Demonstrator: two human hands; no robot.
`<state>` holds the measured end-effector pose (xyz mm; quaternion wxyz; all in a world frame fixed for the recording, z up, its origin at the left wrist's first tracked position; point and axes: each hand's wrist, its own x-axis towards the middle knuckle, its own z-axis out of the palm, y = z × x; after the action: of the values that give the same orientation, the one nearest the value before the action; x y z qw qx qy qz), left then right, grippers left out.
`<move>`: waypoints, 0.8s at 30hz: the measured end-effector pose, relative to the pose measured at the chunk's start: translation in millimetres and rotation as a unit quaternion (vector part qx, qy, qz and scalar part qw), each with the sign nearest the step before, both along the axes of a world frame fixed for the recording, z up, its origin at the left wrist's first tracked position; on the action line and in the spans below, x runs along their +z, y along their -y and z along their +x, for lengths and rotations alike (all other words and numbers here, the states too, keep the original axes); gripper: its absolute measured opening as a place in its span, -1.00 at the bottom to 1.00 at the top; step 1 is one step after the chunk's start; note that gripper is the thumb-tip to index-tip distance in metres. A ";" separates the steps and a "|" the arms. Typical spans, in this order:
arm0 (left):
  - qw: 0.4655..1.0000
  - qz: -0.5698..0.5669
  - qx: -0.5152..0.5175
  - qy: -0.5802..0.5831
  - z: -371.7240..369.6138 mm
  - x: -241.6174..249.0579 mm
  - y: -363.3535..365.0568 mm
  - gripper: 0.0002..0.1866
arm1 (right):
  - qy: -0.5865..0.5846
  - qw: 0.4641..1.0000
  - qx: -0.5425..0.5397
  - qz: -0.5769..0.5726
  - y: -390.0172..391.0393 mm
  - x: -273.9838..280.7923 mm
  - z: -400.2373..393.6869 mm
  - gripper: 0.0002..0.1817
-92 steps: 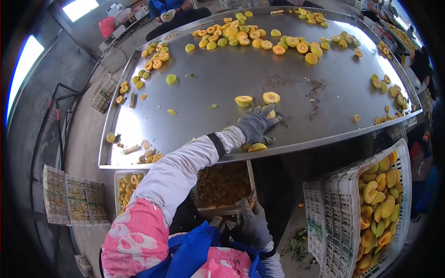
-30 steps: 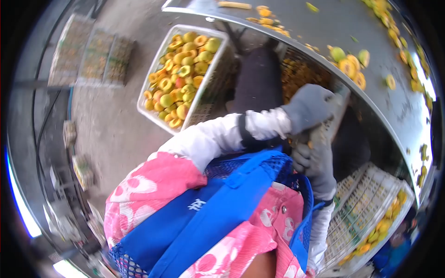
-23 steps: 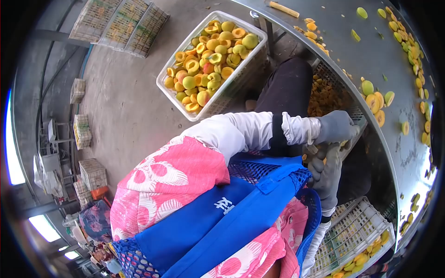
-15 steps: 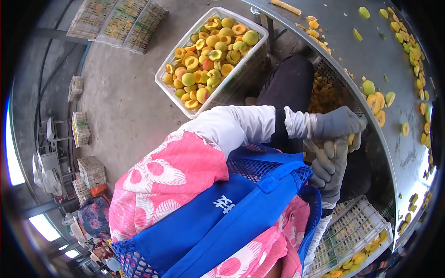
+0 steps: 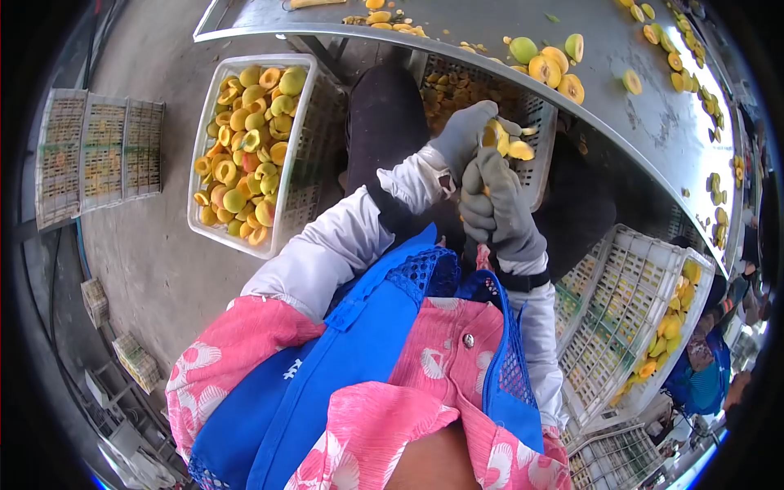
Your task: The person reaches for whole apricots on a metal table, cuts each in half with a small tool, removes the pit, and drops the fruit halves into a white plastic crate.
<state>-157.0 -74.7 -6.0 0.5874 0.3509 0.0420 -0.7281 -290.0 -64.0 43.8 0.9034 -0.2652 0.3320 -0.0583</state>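
Grey-gloved left hand (image 5: 472,132) curls round yellow fruit (image 5: 519,150) just beyond the closed right hand (image 5: 500,200), its contents unclear, toward the table's near edge (image 5: 457,42).

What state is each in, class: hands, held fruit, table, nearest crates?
Held fruit, cut, flesh exposed.
Left hand, gripping that fruit.
Right hand, curled; contents unclear.
Table, strewn with fruit.
Left crate, full of fruit.
Right crate, holding fruit.
Under-table crate, holding orange-brown pieces.

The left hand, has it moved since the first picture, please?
Yes, the left hand has come off the table toward the body, past its near edge.
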 end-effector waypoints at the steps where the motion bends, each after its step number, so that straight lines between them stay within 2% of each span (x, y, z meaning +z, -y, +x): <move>1: 0.998 0.019 -0.005 0.060 2.6 -11.1 1.9 -0.50 | -0.004 0.997 0.012 -0.079 -1.8 -0.9 -0.2 -0.48; 2: 0.998 0.014 -0.007 0.062 5.8 -20.7 5.1 -0.50 | -0.002 0.996 0.009 -0.083 1.0 -1.1 1.4 -0.48; 4: 0.988 -0.055 0.106 0.094 14.9 -15.3 -3.5 -0.46 | -0.042 0.998 -0.027 -0.049 1.7 -3.2 -1.6 -0.47; 6: 0.983 -0.021 0.107 0.147 43.3 -4.0 -18.9 -0.44 | -0.045 0.995 -0.090 -0.024 18.6 -35.5 -12.5 -0.47; 7: 0.983 -0.014 0.125 0.133 58.1 -4.4 -28.7 -0.43 | -0.168 0.968 -0.098 -0.159 18.8 -46.2 -12.5 -0.49; 8: 0.982 -0.007 0.144 0.119 74.8 -6.5 -40.0 -0.42 | -0.232 0.948 -0.085 -0.201 22.6 -68.6 -18.9 -0.49; 9: 0.983 -0.036 0.133 0.122 95.5 -23.8 -54.3 -0.42 | -0.284 0.938 -0.072 -0.184 25.3 -70.7 -18.3 -0.49; 10: 0.978 -0.027 0.156 0.133 112.6 -25.9 -70.2 -0.42 | -0.271 0.943 -0.071 -0.180 24.6 -72.4 -19.2 -0.50; 12: 0.941 -0.001 0.181 0.287 139.8 -26.0 -107.1 -0.46 | -0.250 0.949 -0.064 -0.183 20.7 -74.8 -16.8 -0.51; 13: 0.886 0.032 0.243 0.394 143.4 -13.5 -120.3 -0.53 | -0.250 0.949 -0.054 -0.186 18.2 -75.6 -14.3 -0.51; 14: 0.855 0.099 0.264 0.435 166.7 -38.5 -133.2 -0.59 | -0.252 0.948 -0.048 -0.191 15.4 -76.1 -11.5 -0.51; 15: 0.768 0.182 0.271 0.552 183.1 -49.7 -145.6 -0.62 | -0.246 0.949 -0.038 -0.192 12.1 -77.3 -10.1 -0.51; 16: 0.663 0.259 0.264 0.651 199.2 -57.2 -157.3 -0.64 | -0.258 0.948 -0.038 -0.183 8.8 -79.4 -8.6 -0.51; 18: 0.388 0.292 0.180 0.855 224.6 -72.2 -182.4 -0.70 | -0.276 0.944 -0.035 -0.175 4.7 -83.0 -6.1 -0.52; 19: 0.370 0.272 0.121 0.880 230.5 -84.5 -195.4 -0.65 | -0.275 0.947 -0.034 -0.160 3.4 -84.4 -5.6 -0.52; 20: 0.371 0.273 0.122 0.879 230.9 -116.0 -213.7 -0.65 | -0.272 0.951 -0.035 -0.146 2.9 -85.1 -4.6 -0.52; 21: 0.311 0.257 0.032 0.914 230.8 -157.3 -232.9 -0.62 | -0.271 0.950 -0.037 -0.147 3.5 -85.4 -2.6 -0.52; 22: 0.245 0.235 -0.059 0.939 233.0 -175.8 -243.1 -0.58 | -0.270 0.952 -0.040 -0.139 4.9 -85.7 -0.8 -0.54; 23: 0.313 0.234 -0.087 0.916 234.6 -172.5 -248.9 -0.53 | -0.269 0.953 -0.047 -0.129 5.5 -85.9 0.1 -0.55; 24: 0.311 0.224 -0.091 0.919 242.2 -168.6 -248.5 -0.53 | -0.270 0.953 -0.058 -0.125 4.5 -86.4 1.5 -0.55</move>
<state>85.2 173.8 -174.6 0.0763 0.9139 -0.3953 0.0515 -288.5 -68.5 -42.6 0.7350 -0.3622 0.5680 -0.0775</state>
